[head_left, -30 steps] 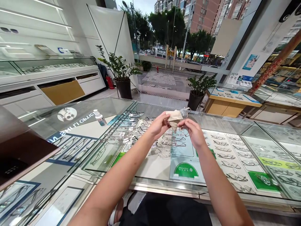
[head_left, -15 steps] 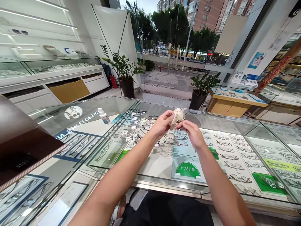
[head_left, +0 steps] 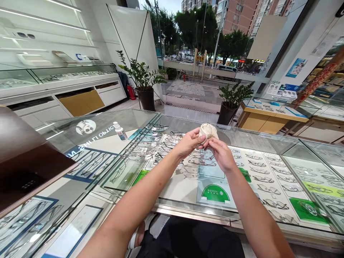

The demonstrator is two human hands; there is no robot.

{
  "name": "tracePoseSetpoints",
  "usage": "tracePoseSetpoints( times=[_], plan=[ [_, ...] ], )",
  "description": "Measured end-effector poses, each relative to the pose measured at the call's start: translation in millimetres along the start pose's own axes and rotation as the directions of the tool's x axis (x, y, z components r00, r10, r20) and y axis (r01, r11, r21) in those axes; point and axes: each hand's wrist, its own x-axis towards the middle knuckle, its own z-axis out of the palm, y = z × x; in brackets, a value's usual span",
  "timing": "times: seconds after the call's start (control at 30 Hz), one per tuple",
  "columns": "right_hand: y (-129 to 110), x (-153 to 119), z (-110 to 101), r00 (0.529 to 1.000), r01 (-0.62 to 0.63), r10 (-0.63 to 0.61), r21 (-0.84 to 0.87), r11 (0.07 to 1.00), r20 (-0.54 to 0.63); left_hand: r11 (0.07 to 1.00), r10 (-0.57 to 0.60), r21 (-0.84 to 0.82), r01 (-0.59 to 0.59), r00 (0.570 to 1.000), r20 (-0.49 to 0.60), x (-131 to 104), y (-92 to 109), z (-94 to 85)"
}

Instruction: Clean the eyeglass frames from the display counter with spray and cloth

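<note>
Above the glass display case [head_left: 185, 208], both hands meet around a cream cloth [head_left: 213, 130]. A thin-rimmed pair of eyeglasses [head_left: 209, 126] shows partly against the cloth, most of it hidden. My left hand [head_left: 190, 142] is closed on the cloth from the left, thumb on top. Fingers pinched, my right hand [head_left: 220, 152] holds the eyeglasses at the cloth's lower edge; its exact hold is partly covered.
A white spray bottle [head_left: 120, 131] stands on the glass to the left. Rows of spectacle frames [head_left: 256, 163] lie beneath the glass. A dark brown panel [head_left: 29, 157] juts in at the left. Potted plants [head_left: 146, 98] stand beyond the case.
The cloth has turned and spread; more of its top and right side now faces me. My hands stay close together in nearly the same place. The view has shifted slightly.
</note>
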Motion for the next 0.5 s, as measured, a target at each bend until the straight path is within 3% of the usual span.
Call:
tracePoseSetpoints(
  times=[0.13, 0.5],
  plan=[
    [-0.3, 0.4, 1.5, 1.0, -0.028, 0.028, 0.039, 0.999, 0.01, 1.0, -0.009, -0.016, 0.009, 1.0, 0.028, -0.5, -1.8, -0.4],
    [10.7, 1.2, 2.5, 0.999, 0.009, -0.006, -0.066, 0.998, 0.051, 0.996, -0.018, 0.091, 0.026, 0.996, -0.084, -1.4, -4.5, 1.2]
  ],
)
